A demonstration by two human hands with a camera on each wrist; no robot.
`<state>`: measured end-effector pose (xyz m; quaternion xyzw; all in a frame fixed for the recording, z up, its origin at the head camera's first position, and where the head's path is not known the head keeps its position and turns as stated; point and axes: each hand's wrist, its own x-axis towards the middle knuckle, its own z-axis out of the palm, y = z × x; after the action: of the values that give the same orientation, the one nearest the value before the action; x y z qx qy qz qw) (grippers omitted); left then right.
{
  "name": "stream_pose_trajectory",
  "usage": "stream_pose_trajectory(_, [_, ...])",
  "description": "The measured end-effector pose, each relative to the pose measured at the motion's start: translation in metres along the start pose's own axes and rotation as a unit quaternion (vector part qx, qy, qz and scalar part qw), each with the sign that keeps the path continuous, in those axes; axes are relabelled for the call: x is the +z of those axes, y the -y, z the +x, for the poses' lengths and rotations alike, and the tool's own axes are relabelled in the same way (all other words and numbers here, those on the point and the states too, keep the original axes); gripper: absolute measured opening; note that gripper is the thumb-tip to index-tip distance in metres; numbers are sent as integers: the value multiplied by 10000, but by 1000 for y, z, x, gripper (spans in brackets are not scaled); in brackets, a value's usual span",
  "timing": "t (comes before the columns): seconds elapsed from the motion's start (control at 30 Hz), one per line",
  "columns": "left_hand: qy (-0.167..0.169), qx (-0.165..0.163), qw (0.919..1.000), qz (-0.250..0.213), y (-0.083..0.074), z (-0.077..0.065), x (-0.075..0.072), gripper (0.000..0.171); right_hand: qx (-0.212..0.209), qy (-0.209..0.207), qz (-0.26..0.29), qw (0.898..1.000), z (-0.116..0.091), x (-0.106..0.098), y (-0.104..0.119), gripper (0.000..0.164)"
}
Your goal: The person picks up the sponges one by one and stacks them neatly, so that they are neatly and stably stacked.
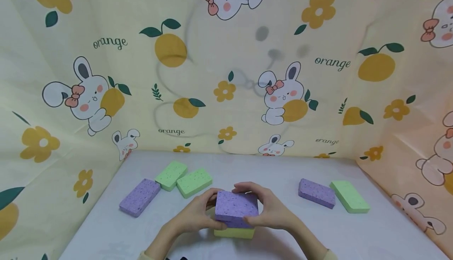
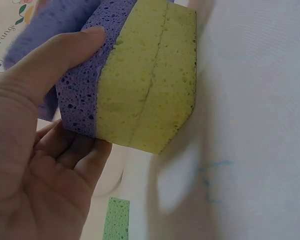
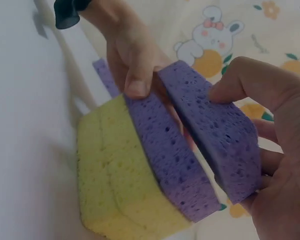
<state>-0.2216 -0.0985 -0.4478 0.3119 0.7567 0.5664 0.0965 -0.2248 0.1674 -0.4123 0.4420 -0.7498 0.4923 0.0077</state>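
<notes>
Two yellow sponges (image 3: 110, 165) lie flat one on the other on the table, and a purple sponge (image 3: 165, 145) sits on top of them. My left hand (image 1: 194, 214) grips that purple sponge, the thumb on its near side and the fingers behind. Just above, my right hand (image 1: 276, 211) holds a second purple sponge (image 3: 210, 130) between thumb and fingers. This upper sponge is tilted, with a wedge-shaped gap under it in the right wrist view. Its far side is hidden in the head view.
On the left of the table lie a purple sponge (image 1: 140, 198) and two green sponges (image 1: 171, 175), (image 1: 194, 182). To the right are another purple sponge (image 1: 316, 193) and a green sponge (image 1: 349, 196). A printed cloth (image 1: 240, 106) hangs around the table's back and sides.
</notes>
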Motion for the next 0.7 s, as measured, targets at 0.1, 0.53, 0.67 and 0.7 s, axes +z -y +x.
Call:
stream_pose_trajectory(0.1, [10,-84,10000,25,1,0,1,80,-9,10,-40,10000,0,2,-4,73])
stream_pose_trajectory(0.53, [43,-265,9996,59,1,-1,2,99,133,114,-102,9998,-2,4,-7,68])
stream_pose_trajectory(0.67, [14,-281,9995,-132,2,-1,0,109,319,186,-155,9992,1,2,-8,69])
stream_pose_trajectory(0.7, [1,-301,9994,-161,2,-1,0,110,349,195,-153,9991,1,2,-8,70])
